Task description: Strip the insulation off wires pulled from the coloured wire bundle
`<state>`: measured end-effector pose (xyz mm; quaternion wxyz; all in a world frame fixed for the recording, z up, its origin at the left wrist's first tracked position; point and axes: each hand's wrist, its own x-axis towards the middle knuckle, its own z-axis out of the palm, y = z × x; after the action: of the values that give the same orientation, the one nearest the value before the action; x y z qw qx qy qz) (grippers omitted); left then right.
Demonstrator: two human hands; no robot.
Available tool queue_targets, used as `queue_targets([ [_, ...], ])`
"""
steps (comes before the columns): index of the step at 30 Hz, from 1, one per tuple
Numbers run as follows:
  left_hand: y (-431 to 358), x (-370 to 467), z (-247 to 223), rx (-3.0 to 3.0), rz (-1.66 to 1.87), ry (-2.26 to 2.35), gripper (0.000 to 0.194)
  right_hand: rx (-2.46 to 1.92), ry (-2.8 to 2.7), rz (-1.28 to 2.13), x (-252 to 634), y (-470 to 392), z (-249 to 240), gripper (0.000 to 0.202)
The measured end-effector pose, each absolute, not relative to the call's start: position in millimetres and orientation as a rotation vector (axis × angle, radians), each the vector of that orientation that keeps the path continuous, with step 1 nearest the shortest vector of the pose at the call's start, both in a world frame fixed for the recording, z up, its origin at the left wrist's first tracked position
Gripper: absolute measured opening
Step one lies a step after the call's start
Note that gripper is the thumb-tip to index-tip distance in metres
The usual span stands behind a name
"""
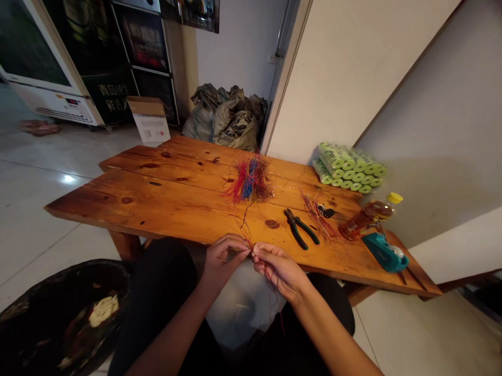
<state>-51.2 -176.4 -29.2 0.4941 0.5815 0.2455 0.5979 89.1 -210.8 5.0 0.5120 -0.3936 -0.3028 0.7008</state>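
Observation:
My left hand and my right hand meet just off the table's near edge, thumbs and fingertips pinched together. Between them runs a bunch of thin reddish threads or wires; its exact kind is too small to make out. Loose ends hang below my right palm. Beyond the hands lies a tangled heap of red and blue strands. To the right rest dark pliers with green handles, jaws pointing away from me. Further right, more thin red strands are spread beside a black key-like item with a ring.
On the wooden table, a bottle of amber drink and a teal tape dispenser stand at the right. Stacked green-wrapped rolls are against the wall. A black-lined bin is at my left. Sacks lie behind the table.

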Motion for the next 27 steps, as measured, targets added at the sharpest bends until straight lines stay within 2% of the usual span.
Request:
queue_targets([
  [5, -179.8, -54.1, -29.5, 1.628, 1.508, 0.73, 0.01, -0.927, -0.662, 1.701, 86.3, -211.6, 3.7, 0.017],
  [12, -172.3, -58.5, -30.9, 1.686, 1.48, 0.816, 0.004, -1.031, -0.821, 1.535, 82.3, -213.6, 6.4, 0.016],
  [17, -167.2, -53.9, -33.5, 1.356, 1.451, 0.642, 0.016, -1.105, -1.059, 1.402, 87.7, -213.1, 8.8, 0.018],
  [21, -168.6, -50.8, -34.4, 0.942, 1.18, 0.497, 0.03, -1.155, -1.187, 1.35, 89.2, -211.5, 11.0, 0.021],
  [24, -167.8, -52.5, -38.2, 0.827, 0.941, 0.423, 0.024, -1.175, -1.242, 1.351, 88.0, -211.2, 11.4, 0.023],
  [27, -165.8, -54.9, -44.1, 0.739, 0.847, 0.333, 0.019, -1.177, -1.291, 1.347, 86.6, -211.9, 9.8, 0.021],
])
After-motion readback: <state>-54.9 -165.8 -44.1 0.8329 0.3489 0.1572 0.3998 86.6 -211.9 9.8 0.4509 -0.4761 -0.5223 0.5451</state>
